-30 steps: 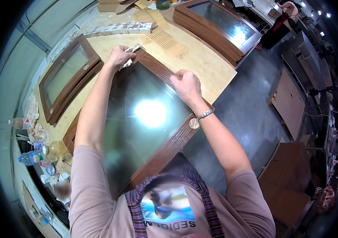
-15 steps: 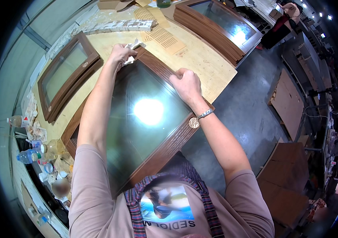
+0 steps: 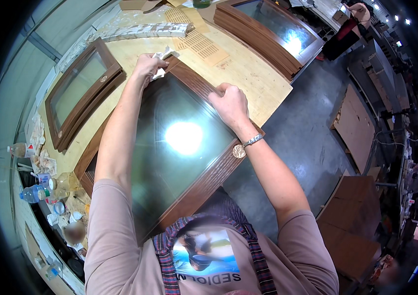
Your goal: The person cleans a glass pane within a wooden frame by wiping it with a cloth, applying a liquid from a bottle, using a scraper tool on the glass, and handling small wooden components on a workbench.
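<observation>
Close in front of me lies a brown wooden-framed glass door panel [image 3: 196,81], its pane bright with a reflected lamp. At its far left corner my left hand [image 3: 149,67] is closed on a crumpled white cloth [image 3: 159,73], pressed to the frame. My right hand [image 3: 230,104] grips the far right rail of the frame, its fingers curled over the edge and partly hidden. A round gold-coloured medallion [image 3: 239,151] sits on the right corner of the frame, just below my wrist.
The panel rests on a pale wooden worktable [image 3: 263,91]. Framed panels [image 3: 83,96] lie at the left, with a taller stack [image 3: 268,37] at the far right. Plastic bottles [image 3: 33,193] crowd the left edge. Flat boards [image 3: 354,128] stand on the right; another person [image 3: 349,32] is farther back.
Hardly anything differs. My left hand and the cloth have shifted very slightly left along the frame's corner; my right hand keeps its hold.
</observation>
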### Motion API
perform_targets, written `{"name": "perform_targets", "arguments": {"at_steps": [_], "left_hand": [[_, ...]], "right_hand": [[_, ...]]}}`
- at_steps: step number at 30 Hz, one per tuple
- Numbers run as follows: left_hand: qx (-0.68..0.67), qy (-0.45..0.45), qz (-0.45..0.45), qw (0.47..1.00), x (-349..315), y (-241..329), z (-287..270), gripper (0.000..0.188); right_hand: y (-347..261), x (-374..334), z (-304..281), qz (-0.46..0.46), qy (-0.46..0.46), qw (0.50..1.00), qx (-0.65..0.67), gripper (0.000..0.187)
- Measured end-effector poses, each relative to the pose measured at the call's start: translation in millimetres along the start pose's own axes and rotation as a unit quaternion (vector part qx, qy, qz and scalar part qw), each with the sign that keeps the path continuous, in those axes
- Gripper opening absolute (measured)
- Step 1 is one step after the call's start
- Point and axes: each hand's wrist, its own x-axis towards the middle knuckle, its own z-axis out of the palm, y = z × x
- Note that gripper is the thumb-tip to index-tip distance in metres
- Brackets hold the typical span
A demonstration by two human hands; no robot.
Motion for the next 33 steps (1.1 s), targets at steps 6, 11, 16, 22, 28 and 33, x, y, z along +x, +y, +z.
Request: {"name": "perform_targets", "arguments": {"at_steps": [6, 11, 16, 22, 28, 33], "left_hand": [[0.123, 0.120, 0.090, 0.981, -19.1, -0.2, 14.6, 0.015], [0.207, -0.044, 0.445, 0.870, -126.4, -1.0, 80.3, 0.040], [0.048, -0.375, 0.351, 0.857, -247.3, 51.7, 68.8, 0.029], [0.313, 0.140, 0.337, 0.877, -116.8, 3.4, 32.9, 0.030], [0.222, -0.010, 0.508, 0.833, -154.0, 11.3, 88.8, 0.034], [0.367, 0.134, 0.333, 0.859, -109.3, 1.4, 53.7, 0.025]], "right_hand": [[-1.9, -0.4, 2.8, 0.001, 0.002, 1.000, 0.017, 0.041], [-1.0, 1.9, -3.7, 0.025, -0.004, 0.999, 0.044, 0.058], [10.7, 6.1, 1.3, 0.021, 0.015, 0.998, 0.062, 0.065], [4.8, 5.4, 11.1, -0.004, 0.019, 0.998, 0.054, 0.066], [4.9, 5.2, -7.3, 0.013, 0.007, 0.999, 0.038, 0.064], [-3.6, 2.2, 1.6, 0.015, -0.012, 0.999, 0.033, 0.062]]}}
